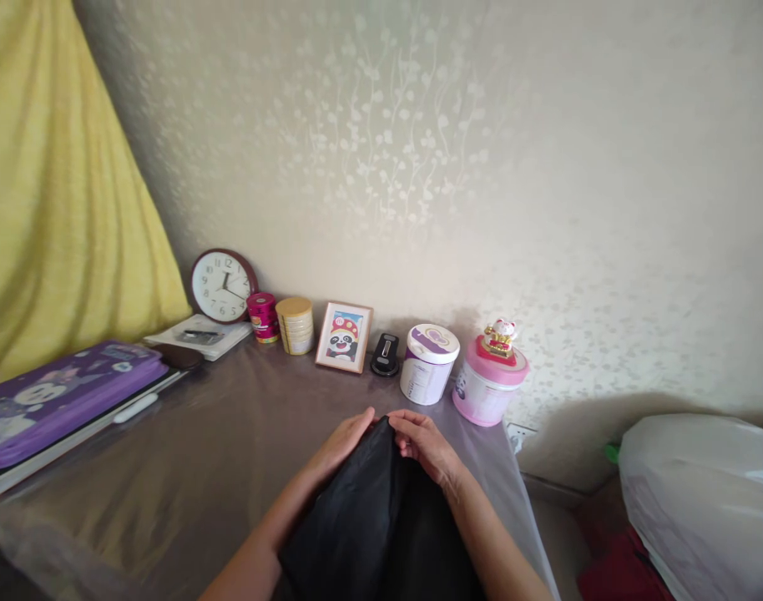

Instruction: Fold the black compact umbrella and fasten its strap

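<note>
A piece of thin, smooth black fabric [350, 517] hangs between my arms at the near edge of the table, its top drawn up to a peak. I cannot make out what item it belongs to. My right hand [422, 442] is closed, pinching the fabric near that peak between thumb and fingers. On the other side, my left hand [347, 438] holds the fabric's left edge near the top, with part of its fingers hidden behind it. The lower part of the fabric runs out of view at the bottom.
Along the wall stand a clock [224, 285], a pink can [263, 319], a yellow-lidded tub [295, 327], a framed panda picture [344, 338], a purple-white tub [428, 367] and a pink tub [485, 392] bearing a cat figurine [500, 334]. A purple case [74, 396] lies left.
</note>
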The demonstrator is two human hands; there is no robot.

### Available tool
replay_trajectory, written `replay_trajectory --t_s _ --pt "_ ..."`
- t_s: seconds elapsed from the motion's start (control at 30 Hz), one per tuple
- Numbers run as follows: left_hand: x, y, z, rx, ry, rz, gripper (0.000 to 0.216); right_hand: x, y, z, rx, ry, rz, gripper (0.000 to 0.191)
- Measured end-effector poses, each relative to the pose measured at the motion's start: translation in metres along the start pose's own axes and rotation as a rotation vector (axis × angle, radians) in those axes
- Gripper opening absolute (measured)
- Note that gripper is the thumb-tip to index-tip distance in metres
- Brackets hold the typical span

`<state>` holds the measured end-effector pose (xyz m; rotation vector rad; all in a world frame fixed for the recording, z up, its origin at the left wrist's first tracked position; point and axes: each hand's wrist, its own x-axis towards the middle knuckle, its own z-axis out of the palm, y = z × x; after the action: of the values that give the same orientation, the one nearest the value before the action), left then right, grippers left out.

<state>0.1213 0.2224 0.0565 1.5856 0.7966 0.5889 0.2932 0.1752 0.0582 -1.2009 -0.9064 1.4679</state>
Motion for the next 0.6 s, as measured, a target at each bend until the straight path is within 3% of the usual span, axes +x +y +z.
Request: replay_trajectory --t_s 0.07,0.17,0.33,0.47,0.57,0.6 --pt "-0.016 0.002 -0.012 -0.023 -0.072 -0.034 0.064 0.005 0.001 0.004 -0.053 0.008 0.004 0.036" --pt "-0.035 -0.001 -0.025 0.003 -0.138 -0.106 0.054 0.012 0.003 0.009 -0.185 -0.002 0.006 0.037" --pt "-0.048 -0.017 -0.033 0.074 -0.062 -0.150 0.041 0.019 0.006 0.007 -0.515 -0.040 -0.052 0.040" --pt "-0.068 -0.026 -0.026 0.165 0.157 -0.165 0.044 0.016 0.005 0.007 -0.726 -0.032 -0.088 0.030" --pt "-0.107 -0.028 -0.004 0.295 0.415 -0.109 0.042 -0.001 0.001 0.017 -0.949 0.081 -0.338 0.012" --pt "-0.122 -0.030 0.006 0.417 0.497 -0.014 0.040 -0.010 0.000 0.021 -1.024 0.091 -0.430 0.007"
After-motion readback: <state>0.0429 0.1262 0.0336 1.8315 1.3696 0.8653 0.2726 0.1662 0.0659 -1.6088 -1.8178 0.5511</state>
